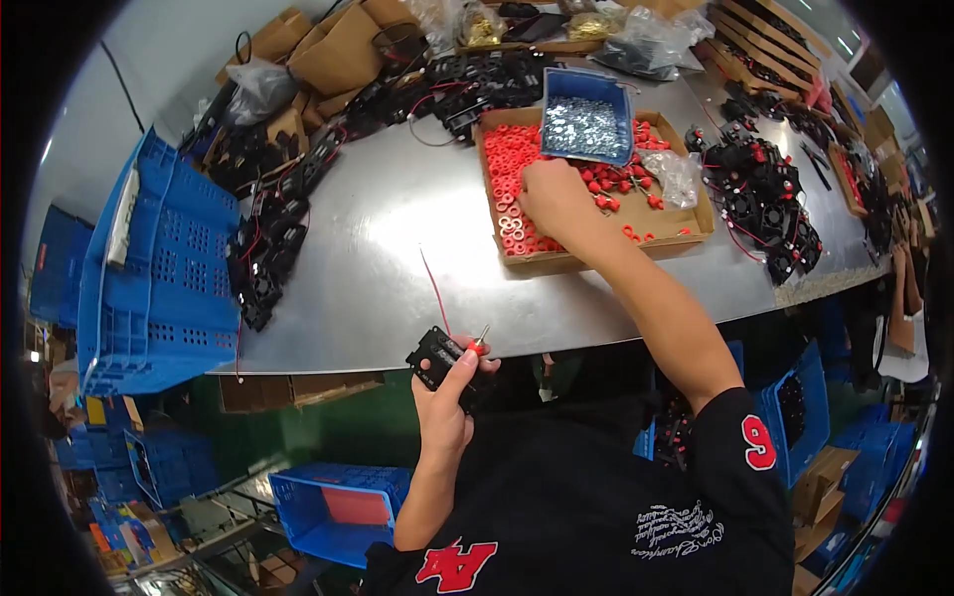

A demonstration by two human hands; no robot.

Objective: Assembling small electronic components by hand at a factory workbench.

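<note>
My left hand [444, 402] is closed around a black plastic housing [434, 350] at the table's near edge. Its thumb presses by a red binding post [477, 348] with a bare metal stem pointing up. A thin red wire [434, 283] rises from the housing. My right hand [558, 202] reaches into a shallow cardboard tray [651, 248], fingers curled down over red plastic washers [509, 164]; whatever the fingertips pinch is hidden. Just beyond that hand, a blue bin [624, 151] of small shiny metal parts rests on the tray. Red-capped posts [616, 182] lie to its right.
Black fan units with wires stand in piles at the left [268, 248] and right [770, 204]. A tall blue crate [159, 268] borders the table's left end. Clear plastic bags [671, 179] and cardboard boxes [333, 55] lie about. Bare metal tabletop [388, 219] stretches left of the tray.
</note>
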